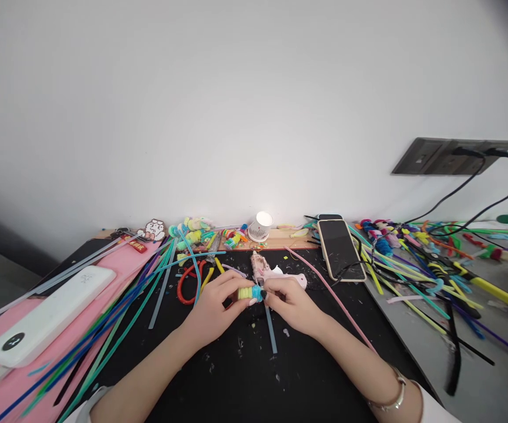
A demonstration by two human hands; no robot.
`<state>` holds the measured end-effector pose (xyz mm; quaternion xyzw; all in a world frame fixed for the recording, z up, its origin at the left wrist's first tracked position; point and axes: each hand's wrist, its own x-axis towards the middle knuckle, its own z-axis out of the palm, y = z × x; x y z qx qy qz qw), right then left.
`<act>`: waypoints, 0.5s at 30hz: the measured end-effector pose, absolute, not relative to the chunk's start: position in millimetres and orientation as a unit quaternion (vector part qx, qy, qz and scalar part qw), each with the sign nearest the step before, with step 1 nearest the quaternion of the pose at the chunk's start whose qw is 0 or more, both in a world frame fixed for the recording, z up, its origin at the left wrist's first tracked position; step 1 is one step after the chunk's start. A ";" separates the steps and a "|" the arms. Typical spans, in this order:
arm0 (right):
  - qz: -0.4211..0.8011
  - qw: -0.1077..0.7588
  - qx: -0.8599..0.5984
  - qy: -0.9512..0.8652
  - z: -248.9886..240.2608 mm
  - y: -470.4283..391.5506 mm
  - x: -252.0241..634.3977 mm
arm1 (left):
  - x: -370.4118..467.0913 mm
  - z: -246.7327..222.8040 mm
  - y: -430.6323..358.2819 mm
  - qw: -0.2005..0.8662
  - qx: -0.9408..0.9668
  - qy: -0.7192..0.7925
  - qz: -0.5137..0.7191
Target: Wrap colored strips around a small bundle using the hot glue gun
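Note:
Between my hands, above the black mat [231, 376], is a small coiled pipe-cleaner piece [245, 292], yellow on its left part and blue on its right. My left hand [212, 305] pinches the yellow end between thumb and fingers. At the blue end, my right hand [291, 302] has its thumb and fingers closed on the piece. Just behind my right hand lies a pink hot glue gun [262, 267], partly covered by the hand. A clear glue stick [271, 332] rests on the mat below. Red-handled scissors [186, 285] lie beyond my left hand.
A white paper cup [261, 226] stands by the wall. To the right are a phone [340, 249], loose pipe cleaners and yellow-black pliers [491, 289]. On the left, a white power bank [51, 311] and long pipe cleaners [117, 311] lie over a pink sheet. Cords run from the wall socket [454, 156].

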<state>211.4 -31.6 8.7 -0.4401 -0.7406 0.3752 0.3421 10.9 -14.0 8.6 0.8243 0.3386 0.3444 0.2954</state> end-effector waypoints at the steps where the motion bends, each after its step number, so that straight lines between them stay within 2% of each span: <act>1: 0.375 0.342 -0.440 -0.741 8.6 -31.5 211.4 | 10.8 8.4 -13.9 0.293 0.825 0.338 0.344; 15: 0.369 0.334 -0.444 -0.745 8.5 -32.2 211.8 | 10.4 9.2 -13.7 0.286 0.829 0.337 0.343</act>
